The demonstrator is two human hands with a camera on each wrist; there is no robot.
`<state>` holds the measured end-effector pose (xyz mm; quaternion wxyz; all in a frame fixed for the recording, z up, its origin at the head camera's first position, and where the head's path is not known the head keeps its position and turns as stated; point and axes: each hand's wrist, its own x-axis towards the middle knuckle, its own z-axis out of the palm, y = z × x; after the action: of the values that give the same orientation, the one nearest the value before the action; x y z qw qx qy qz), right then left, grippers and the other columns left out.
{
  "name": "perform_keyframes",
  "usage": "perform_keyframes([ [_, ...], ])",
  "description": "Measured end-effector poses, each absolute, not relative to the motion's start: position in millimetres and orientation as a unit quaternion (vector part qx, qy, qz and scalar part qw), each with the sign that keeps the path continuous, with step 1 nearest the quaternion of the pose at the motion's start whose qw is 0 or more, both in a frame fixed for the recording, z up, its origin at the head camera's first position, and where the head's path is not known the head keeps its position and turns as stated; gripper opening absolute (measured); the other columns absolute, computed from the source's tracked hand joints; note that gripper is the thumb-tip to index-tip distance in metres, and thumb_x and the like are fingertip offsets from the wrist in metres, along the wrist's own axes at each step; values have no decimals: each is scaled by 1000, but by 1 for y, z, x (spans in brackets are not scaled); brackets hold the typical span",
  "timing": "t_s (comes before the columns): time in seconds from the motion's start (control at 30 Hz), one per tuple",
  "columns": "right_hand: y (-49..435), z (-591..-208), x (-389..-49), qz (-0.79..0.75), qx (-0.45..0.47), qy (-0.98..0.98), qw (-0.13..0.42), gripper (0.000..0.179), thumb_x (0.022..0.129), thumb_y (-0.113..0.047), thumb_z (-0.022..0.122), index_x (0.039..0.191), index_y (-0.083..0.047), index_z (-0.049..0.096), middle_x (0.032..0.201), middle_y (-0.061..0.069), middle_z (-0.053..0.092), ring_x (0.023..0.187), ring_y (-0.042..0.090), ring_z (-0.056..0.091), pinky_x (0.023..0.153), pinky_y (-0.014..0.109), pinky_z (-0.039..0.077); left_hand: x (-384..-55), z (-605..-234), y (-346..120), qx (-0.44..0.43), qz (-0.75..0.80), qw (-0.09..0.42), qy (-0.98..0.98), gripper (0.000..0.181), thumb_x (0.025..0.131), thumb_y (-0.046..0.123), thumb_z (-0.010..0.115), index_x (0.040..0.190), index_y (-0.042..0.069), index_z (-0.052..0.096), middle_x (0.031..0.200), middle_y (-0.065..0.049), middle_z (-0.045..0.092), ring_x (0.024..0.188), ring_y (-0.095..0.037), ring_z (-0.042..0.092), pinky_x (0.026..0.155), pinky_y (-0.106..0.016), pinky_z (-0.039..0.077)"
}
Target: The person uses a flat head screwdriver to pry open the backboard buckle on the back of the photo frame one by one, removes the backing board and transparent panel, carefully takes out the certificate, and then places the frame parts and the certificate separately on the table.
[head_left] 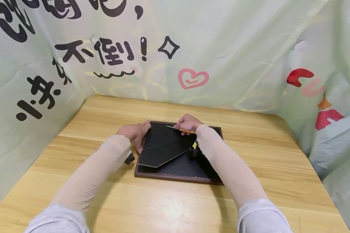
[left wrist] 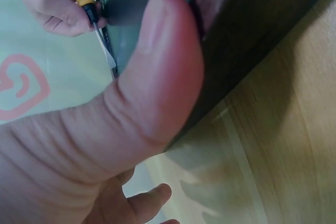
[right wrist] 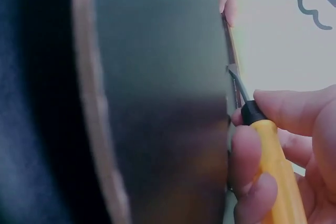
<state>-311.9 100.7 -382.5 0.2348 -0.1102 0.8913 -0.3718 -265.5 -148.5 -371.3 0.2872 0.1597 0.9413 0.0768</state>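
Note:
A dark picture frame (head_left: 179, 177) lies back side up on the table, its black backing board (head_left: 160, 132) showing. A long black easel leg (head_left: 160, 155) with an angled end slants across the board. My left hand (head_left: 135, 133) spreads along the frame's left side; in the left wrist view its thumb (left wrist: 165, 72) presses on the frame's edge, the other fingers extended. My right hand (head_left: 188, 124) grips a yellow-handled screwdriver (right wrist: 278, 166) with a black collar. Its flat metal tip (right wrist: 233, 72) is right at the seam along the board's far edge.
The frame sits near the middle of a wooden table (head_left: 274, 161). Pale fabric sheets (head_left: 236, 48) with black lettering and a pink heart (head_left: 193, 78) hang behind and at both sides. Small black wrist cameras (head_left: 129, 158) sit under both wrists, close to the frame.

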Motion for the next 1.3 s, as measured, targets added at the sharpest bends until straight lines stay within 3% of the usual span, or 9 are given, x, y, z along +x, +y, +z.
perform_keyframes([
  [0.23, 99, -388, -313, -382, -115, 892, 214, 18, 92, -21, 66, 90, -4, 74, 60, 3, 55, 49, 14, 49, 45, 25, 40, -263, -370, -142, 139, 43, 297, 944, 133, 62, 12, 93, 155, 15, -3, 161, -15, 7, 138, -35, 31, 101, -46, 39],
  [0.33, 100, -388, -316, -401, -108, 884, 213, 22, 94, -21, 64, 87, -2, 74, 52, 4, 47, 43, 14, 40, 43, 26, 35, -263, -366, -140, 126, 22, 300, 945, 133, 65, 10, 91, 156, 17, -6, 162, -12, 5, 138, -35, 31, 96, -44, 42],
  [0.53, 101, -389, -321, -431, -107, 870, 213, 24, 94, -22, 65, 85, -1, 73, 52, 4, 48, 43, 13, 39, 43, 26, 33, -263, -361, -138, 118, 13, 310, 943, 134, 65, 9, 90, 156, 17, -9, 162, -8, -7, 142, -34, 23, 102, -44, 38],
  [0.73, 102, -392, -319, -376, -130, 892, 212, 17, 89, -22, 70, 84, -6, 75, 59, 3, 57, 52, 16, 54, 44, 26, 39, -261, -365, -138, 125, 19, 299, 946, 129, 65, 13, 91, 155, 20, -1, 162, -2, -8, 135, -34, 35, 98, -42, 41],
  [0.93, 98, -395, -316, -302, -166, 923, 169, 21, 89, -29, 70, 77, -11, 71, 56, 2, 58, 49, 14, 55, 44, 26, 43, -263, -367, -137, 105, 29, 320, 941, 135, 65, 8, 90, 156, 23, -9, 161, 1, -16, 141, -32, 23, 97, -40, 41],
  [1.03, 95, -395, -313, -278, -180, 933, 139, 24, 90, -29, 68, 75, -10, 68, 59, 0, 58, 53, 14, 53, 51, 26, 43, -264, -367, -137, 106, 24, 320, 941, 137, 64, 11, 91, 156, 23, -11, 161, -1, -14, 142, -32, 21, 100, -42, 39],
  [1.17, 93, -396, -312, -235, -216, 942, 104, 25, 92, -28, 65, 75, -10, 65, 65, -1, 58, 63, 17, 53, 62, 28, 44, -263, -365, -137, 109, 14, 314, 943, 140, 63, 14, 92, 155, 22, -13, 162, -5, -9, 142, -33, 23, 103, -44, 37],
  [1.3, 91, -398, -314, -205, -254, 941, 89, 24, 95, -26, 61, 76, -11, 61, 66, 0, 55, 64, 19, 53, 65, 30, 43, -261, -364, -137, 133, -1, 303, 944, 136, 64, 14, 92, 156, 26, -8, 162, -3, -10, 134, -33, 36, 89, -39, 45],
])
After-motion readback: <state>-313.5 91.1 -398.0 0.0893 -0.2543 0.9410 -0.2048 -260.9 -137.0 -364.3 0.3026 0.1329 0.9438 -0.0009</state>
